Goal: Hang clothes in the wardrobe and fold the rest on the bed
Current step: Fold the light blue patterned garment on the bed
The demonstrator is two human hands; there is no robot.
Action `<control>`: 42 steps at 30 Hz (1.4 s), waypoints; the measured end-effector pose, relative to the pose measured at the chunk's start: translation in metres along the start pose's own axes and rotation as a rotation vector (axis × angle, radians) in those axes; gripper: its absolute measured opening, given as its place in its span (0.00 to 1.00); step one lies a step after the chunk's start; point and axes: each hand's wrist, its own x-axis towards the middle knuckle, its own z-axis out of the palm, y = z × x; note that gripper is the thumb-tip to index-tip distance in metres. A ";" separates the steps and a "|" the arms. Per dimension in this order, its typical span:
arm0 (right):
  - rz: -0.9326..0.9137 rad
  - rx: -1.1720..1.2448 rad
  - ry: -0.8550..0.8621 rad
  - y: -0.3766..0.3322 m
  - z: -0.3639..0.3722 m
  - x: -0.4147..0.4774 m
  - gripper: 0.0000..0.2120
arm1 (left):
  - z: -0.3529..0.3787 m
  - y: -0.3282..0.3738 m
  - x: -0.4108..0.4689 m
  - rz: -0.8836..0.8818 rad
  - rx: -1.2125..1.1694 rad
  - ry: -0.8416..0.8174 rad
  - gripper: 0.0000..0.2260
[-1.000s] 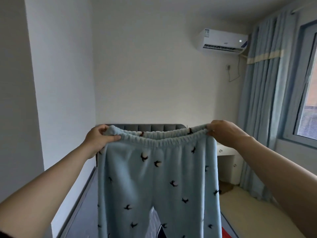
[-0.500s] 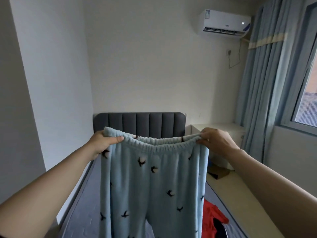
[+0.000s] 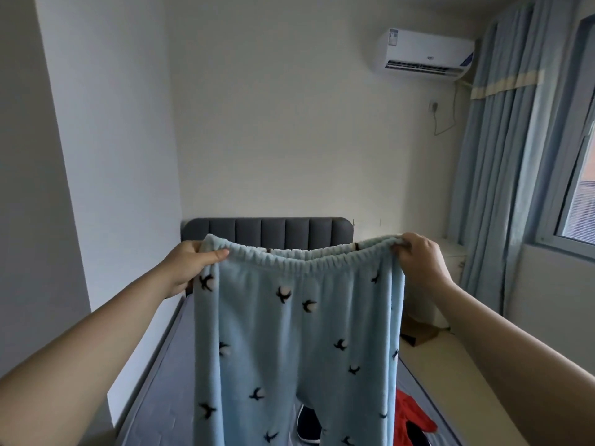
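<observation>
Head view: pants (image 3: 296, 342) held up in the air over the bed (image 3: 167, 391), legs hanging.
Left hand (image 3: 190, 265): pinches the waistband's left end.
Right hand (image 3: 418, 262): grips the right end.
Bed: red garment (image 3: 412, 416) lies at lower right.

Two bare forearms rise from the lower corners of the head view: the left forearm (image 3: 96, 346) and the right forearm (image 3: 521, 352), each uncovered from the wrist down to the frame's edge. Both look broad and smooth, and the wide-angle lens swells them toward the camera. The left grip (image 3: 190, 265) shows its thumb (image 3: 216, 254) and the heel of the palm. The right grip (image 3: 418, 262) shows its back and knuckles.
</observation>
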 end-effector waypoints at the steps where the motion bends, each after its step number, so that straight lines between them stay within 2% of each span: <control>1: 0.004 0.070 0.040 -0.006 -0.001 0.002 0.05 | 0.001 0.005 0.003 0.074 0.012 0.093 0.06; 4: 0.033 0.235 0.112 -0.018 -0.004 0.006 0.08 | -0.002 0.015 0.009 0.209 0.140 0.310 0.07; 7: 0.120 0.210 0.011 -0.013 -0.004 -0.004 0.15 | -0.004 0.000 0.001 0.142 0.306 0.357 0.13; 8: 0.128 0.185 -0.010 -0.011 -0.002 -0.007 0.14 | -0.001 -0.005 -0.002 0.129 0.312 0.356 0.13; 11: 0.133 0.172 0.008 -0.012 0.004 -0.014 0.04 | 0.008 -0.006 -0.002 0.119 0.268 0.355 0.13; 16: 0.332 0.318 0.015 -0.025 -0.005 -0.008 0.11 | 0.018 0.017 0.001 -0.010 0.062 0.388 0.11; 19: 0.441 0.487 -0.008 -0.043 -0.005 -0.017 0.09 | 0.031 0.023 -0.006 -0.081 -0.124 0.337 0.12; 24: 0.529 0.847 -0.127 -0.089 0.009 -0.052 0.11 | 0.070 0.021 -0.032 -0.016 -0.113 0.219 0.10; 29: 0.485 0.941 -0.259 -0.125 0.027 -0.083 0.11 | 0.099 0.030 -0.058 0.108 -0.101 -0.026 0.08; 36: 0.422 1.070 -0.383 -0.130 0.029 -0.096 0.14 | 0.100 0.030 -0.076 0.100 -0.116 -0.117 0.10; 40: 0.274 1.185 -0.625 -0.125 0.026 -0.098 0.18 | 0.092 0.020 -0.077 0.111 -0.116 -0.144 0.12; 42: 0.134 1.094 -0.702 -0.121 0.023 -0.098 0.20 | 0.088 0.016 -0.078 0.113 -0.146 -0.194 0.12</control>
